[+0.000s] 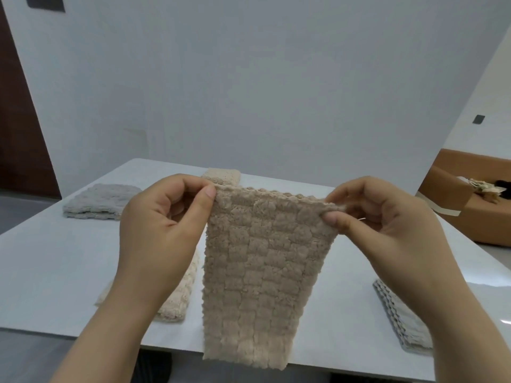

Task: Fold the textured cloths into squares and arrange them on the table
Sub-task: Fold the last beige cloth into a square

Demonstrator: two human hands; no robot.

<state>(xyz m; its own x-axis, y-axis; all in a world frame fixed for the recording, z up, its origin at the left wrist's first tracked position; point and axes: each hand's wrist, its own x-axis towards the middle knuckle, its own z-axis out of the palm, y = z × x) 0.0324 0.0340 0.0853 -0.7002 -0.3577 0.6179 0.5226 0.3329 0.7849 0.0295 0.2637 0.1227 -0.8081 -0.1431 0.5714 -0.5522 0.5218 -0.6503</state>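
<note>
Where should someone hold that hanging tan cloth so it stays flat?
At the two top corners, one from each side, as the left hand and right hand pinch the tan cloth now. It is limp and hangs long, so a taut top edge likely keeps it spread.

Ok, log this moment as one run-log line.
left hand pinches tan cloth top corner | right hand pinches other top corner | cloth hangs above table, not yet square

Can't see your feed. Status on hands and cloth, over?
Left hand, right hand pinch beige cloth top corners. Cloth hangs over table near edge. Folded cloths around, nothing blocking.
</note>
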